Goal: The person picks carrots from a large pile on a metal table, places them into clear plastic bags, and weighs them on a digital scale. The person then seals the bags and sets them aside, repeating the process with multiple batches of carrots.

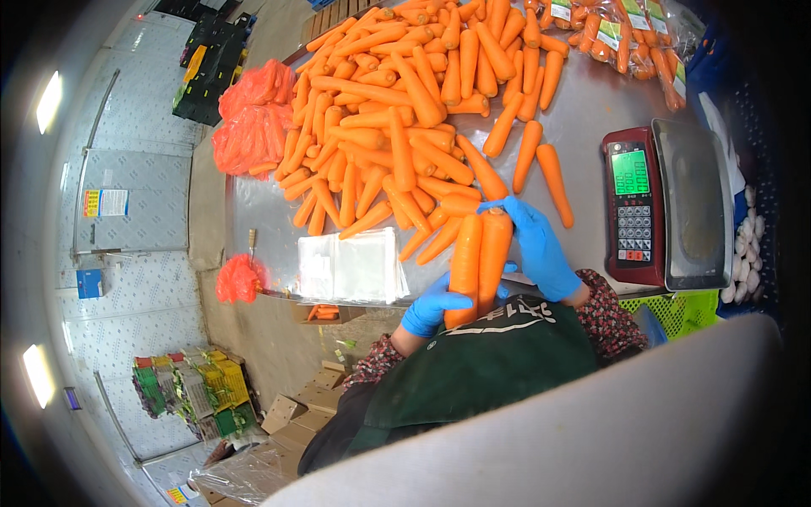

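Observation:
Two large carrots (479, 266) are held side by side, upright in front of the apron. My left hand (437, 305), in a blue glove, grips them from the left near their lower ends. My right hand (538, 247), also gloved in blue, has its fingers on the top end of the right-hand carrot and its palm along that side. Just beyond the hands, a big heap of loose carrots (380, 120) covers much of the metal table (576, 127). A stack of clear plastic bags (355, 266) lies at the near edge, left of my hands.
A red scale (656, 203) with a lit display stands at the right. Bagged carrots (621, 38) lie at the far right. Red plastic bags (256, 120) sit at the table's left edge. Below are a lime-green crate (684, 317), cardboard boxes (304, 412) and stacked vegetable crates (196, 393).

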Demonstrator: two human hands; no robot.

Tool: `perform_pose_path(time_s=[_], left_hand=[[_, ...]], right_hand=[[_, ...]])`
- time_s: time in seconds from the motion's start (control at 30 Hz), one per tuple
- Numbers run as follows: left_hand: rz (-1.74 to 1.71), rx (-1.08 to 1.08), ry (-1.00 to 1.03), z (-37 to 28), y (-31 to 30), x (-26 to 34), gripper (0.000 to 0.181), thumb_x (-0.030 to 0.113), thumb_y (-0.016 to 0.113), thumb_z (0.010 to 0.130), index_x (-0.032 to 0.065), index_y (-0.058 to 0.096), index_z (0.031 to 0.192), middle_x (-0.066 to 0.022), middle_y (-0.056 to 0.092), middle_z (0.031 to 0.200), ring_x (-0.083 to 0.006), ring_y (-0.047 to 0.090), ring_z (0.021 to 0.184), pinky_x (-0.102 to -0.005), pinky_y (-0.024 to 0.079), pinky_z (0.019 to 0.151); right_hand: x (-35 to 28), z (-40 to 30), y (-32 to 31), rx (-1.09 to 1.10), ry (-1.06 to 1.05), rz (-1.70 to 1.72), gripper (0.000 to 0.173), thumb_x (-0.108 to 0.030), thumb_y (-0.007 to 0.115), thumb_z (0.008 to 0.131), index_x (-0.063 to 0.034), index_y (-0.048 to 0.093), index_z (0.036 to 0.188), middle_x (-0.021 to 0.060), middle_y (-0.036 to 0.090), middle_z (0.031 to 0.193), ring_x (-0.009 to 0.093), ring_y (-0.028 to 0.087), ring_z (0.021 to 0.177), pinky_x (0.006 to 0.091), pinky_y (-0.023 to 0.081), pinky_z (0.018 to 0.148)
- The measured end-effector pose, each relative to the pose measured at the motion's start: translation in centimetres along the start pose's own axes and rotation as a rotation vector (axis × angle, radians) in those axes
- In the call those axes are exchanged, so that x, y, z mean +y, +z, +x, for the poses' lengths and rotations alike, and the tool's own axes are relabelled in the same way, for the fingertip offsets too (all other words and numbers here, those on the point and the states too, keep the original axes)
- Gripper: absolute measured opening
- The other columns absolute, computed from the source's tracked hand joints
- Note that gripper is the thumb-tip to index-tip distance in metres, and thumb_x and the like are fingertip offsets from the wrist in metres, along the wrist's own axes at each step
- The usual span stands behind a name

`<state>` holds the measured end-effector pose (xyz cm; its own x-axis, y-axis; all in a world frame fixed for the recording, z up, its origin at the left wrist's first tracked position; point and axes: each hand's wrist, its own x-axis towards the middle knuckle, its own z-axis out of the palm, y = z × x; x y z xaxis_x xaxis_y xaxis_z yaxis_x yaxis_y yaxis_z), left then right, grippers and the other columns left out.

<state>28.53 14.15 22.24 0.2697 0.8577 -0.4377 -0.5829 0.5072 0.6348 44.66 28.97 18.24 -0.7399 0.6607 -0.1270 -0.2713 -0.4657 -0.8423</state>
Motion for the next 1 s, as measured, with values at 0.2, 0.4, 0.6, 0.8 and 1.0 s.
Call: perform_pose_path(time_s=[0.2, 0.4, 0.6, 0.8, 1.0], left_hand=[[0.330, 0.291, 0.319, 5.8, 1.1, -2.3, 0.083, 0.029, 0.066, 0.096, 0.0052, 0.023, 0.162, -0.0134, 0.047, 0.151, -0.0262, 0.049, 0.137, -0.0401, 0.041, 0.114], [0.559, 0.007, 0.299, 13.3, 2.4, -4.4, 0.068, 0.036, 0.037, 0.111, 0.0094, 0.005, 0.166, -0.0156, 0.018, 0.169, -0.0294, 0.027, 0.153, -0.0404, 0.023, 0.126], [0.995, -0.416, 0.284, 13.7, 6.9, -1.8, 0.062, 0.031, 0.049, 0.109, 0.0038, 0.030, 0.161, -0.0163, 0.037, 0.162, -0.0258, 0.036, 0.149, -0.0404, 0.031, 0.122], [0.565, -0.028, 0.099, 13.4, 1.1, -4.2, 0.049, 0.032, 0.051, 0.109, 0.0046, 0.051, 0.150, -0.0107, 0.056, 0.149, -0.0220, 0.053, 0.135, -0.0369, 0.038, 0.117], [0.422, 0.408, 0.155, 9.8, -6.1, -4.0, 0.049, 0.036, 0.053, 0.108, 0.0073, 0.054, 0.148, -0.0087, 0.061, 0.142, -0.0185, 0.060, 0.123, -0.0351, 0.043, 0.108]], right_hand=[[2.7, -2.5, 0.5, 0.123, -0.039, -0.145, 0.077, -0.035, 0.053, 0.107, -0.0030, 0.011, 0.163, 0.0160, 0.026, 0.163, 0.026, 0.024, 0.152, 0.0390, 0.026, 0.123], [-1.2, -6.3, -4.0, 0.198, -0.015, -0.148, 0.105, -0.021, 0.080, 0.088, -0.0026, 0.010, 0.164, 0.0160, 0.027, 0.163, 0.027, 0.026, 0.152, 0.0414, 0.027, 0.123], [-11.2, -14.0, -14.6, 0.688, -0.178, -0.876, 0.123, -0.016, 0.088, 0.074, -0.0068, 0.007, 0.165, 0.0224, 0.034, 0.162, 0.036, 0.043, 0.144, 0.0421, 0.043, 0.113], [-13.8, -14.1, -26.0, 0.940, 0.369, -1.562, 0.113, -0.030, 0.086, 0.078, -0.0068, 0.016, 0.164, 0.0267, 0.048, 0.148, 0.047, 0.052, 0.127, 0.0496, 0.047, 0.105], [-14.4, -16.7, -32.0, 1.044, -0.155, -1.721, 0.092, -0.045, 0.074, 0.091, -0.0003, 0.031, 0.158, 0.0272, 0.043, 0.153, 0.043, 0.044, 0.139, 0.0485, 0.035, 0.118]])
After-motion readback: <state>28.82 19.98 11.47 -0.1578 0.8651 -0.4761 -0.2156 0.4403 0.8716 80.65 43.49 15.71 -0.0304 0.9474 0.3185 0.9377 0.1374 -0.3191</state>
